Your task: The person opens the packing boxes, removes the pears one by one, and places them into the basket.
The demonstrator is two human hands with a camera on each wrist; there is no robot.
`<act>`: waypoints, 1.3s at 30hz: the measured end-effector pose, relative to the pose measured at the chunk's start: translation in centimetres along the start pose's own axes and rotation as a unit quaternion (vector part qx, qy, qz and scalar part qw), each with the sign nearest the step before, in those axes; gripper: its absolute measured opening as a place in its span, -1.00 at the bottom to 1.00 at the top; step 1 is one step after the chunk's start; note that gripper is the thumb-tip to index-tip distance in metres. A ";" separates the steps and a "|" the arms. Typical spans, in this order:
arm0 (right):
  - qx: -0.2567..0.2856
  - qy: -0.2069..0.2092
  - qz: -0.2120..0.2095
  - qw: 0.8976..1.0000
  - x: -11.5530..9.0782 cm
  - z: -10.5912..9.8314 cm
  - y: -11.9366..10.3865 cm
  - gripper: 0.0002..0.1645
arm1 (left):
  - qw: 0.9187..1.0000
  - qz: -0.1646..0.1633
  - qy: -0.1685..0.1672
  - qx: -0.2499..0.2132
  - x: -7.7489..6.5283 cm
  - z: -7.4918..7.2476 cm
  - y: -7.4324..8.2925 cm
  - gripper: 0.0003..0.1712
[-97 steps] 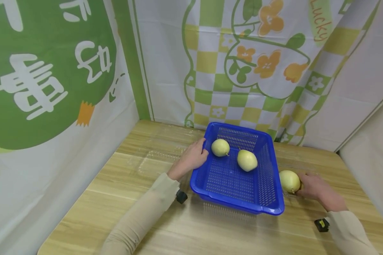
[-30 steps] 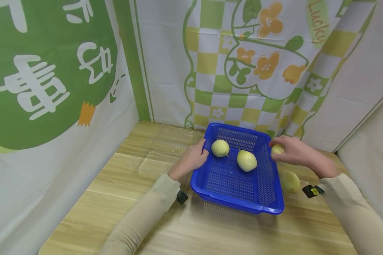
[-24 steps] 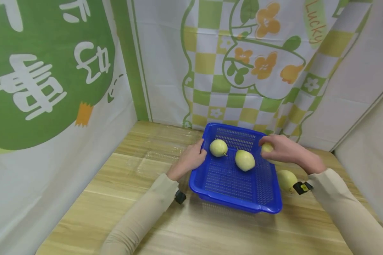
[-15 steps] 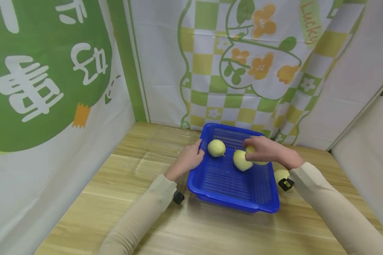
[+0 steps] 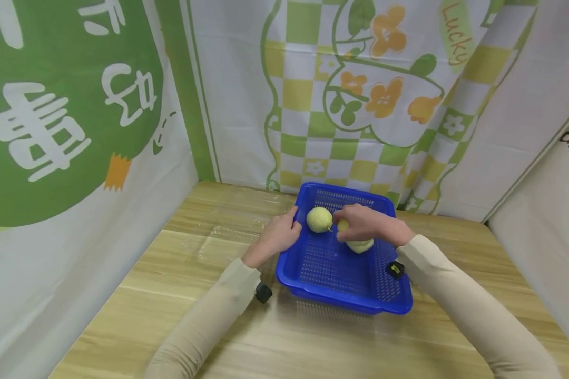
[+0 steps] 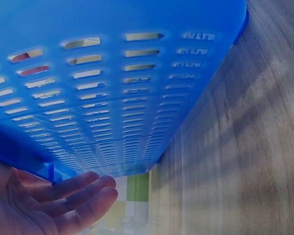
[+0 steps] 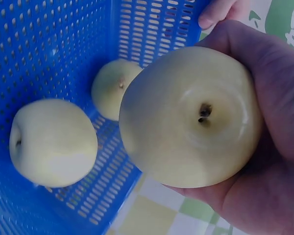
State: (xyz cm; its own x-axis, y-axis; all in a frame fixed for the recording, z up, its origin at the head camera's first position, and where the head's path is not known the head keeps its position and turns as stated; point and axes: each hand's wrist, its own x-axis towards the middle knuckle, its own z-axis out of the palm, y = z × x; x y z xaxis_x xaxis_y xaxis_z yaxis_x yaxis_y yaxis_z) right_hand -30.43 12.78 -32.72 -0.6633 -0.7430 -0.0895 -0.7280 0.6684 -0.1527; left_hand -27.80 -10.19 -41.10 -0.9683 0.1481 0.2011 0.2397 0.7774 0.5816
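My left hand (image 5: 277,234) grips the left rim of a blue perforated plastic basket (image 5: 334,302); in the left wrist view its fingers (image 6: 88,196) curl below the rim. Over the inside of the basket, my right hand (image 5: 367,225) holds a pale yellow pear (image 7: 191,117), fingers and thumb around its sides and its dimpled end facing the wrist camera. Two more pears lie in the basket: one at the far left (image 5: 319,219), the other (image 5: 360,246) partly hidden under the right hand. The right wrist view shows these two pears (image 7: 54,143) against the blue mesh.
Clear plastic trays (image 5: 229,242) lie on the wooden table (image 5: 147,295) left of the basket. A printed curtain (image 5: 313,131) hangs close behind the basket. White cloth walls (image 5: 526,158) stand at both sides. The right sleeve (image 5: 460,295) crosses the basket's right rim.
My right hand has carried a pear leftward from the right rim to over the basket. The pear on the table to the right is now hidden behind the arm. My left hand keeps its hold.
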 end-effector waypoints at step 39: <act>-0.025 -0.068 -0.035 0.997 5.6 6.9 -2.6 -0.78 | 1.000 -0.007 -0.006 0.009 0.3 0.0 0.0 -0.35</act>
State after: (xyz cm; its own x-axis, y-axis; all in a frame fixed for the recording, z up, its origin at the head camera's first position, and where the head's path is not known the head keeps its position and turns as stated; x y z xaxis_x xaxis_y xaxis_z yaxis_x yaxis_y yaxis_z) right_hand -31.09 6.60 -39.59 -0.5829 -0.7841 -0.2131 -0.7822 0.6125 -0.1144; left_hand -28.06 -10.15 -41.03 -0.9722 0.1454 0.1833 0.2257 0.7897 0.5705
